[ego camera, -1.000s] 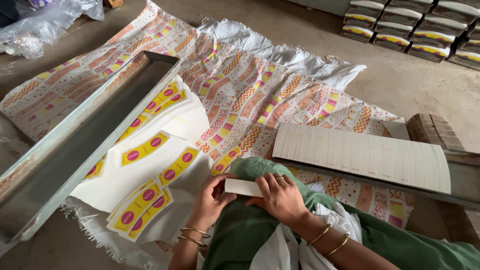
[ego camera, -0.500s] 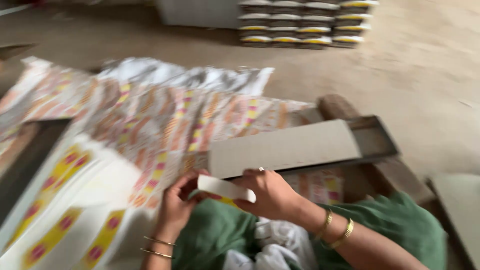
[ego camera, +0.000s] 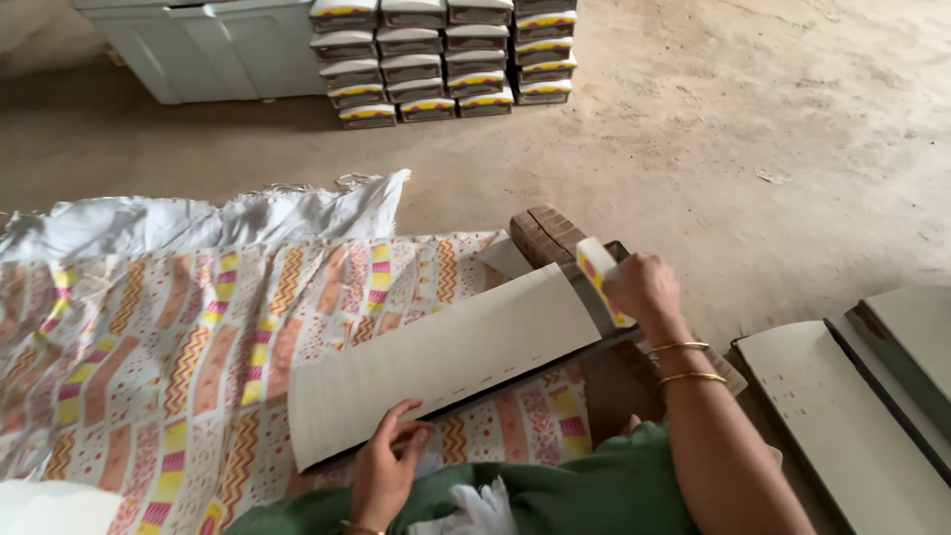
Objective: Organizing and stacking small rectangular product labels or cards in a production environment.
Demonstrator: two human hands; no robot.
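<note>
The right hand (ego camera: 644, 287) pinches a folded label (ego camera: 602, 280) with closed fingers at the far end of the long tray (ego camera: 446, 362). The left hand (ego camera: 384, 471) touches the tray's near edge with spread fingers.

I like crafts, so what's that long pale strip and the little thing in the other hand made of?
The long pale strip under the left hand looks like matte card or thick paper: flat, stiff, with faint lines across it. The small piece in the right hand seems to be printed card, pale with yellow and pink colour.
</note>
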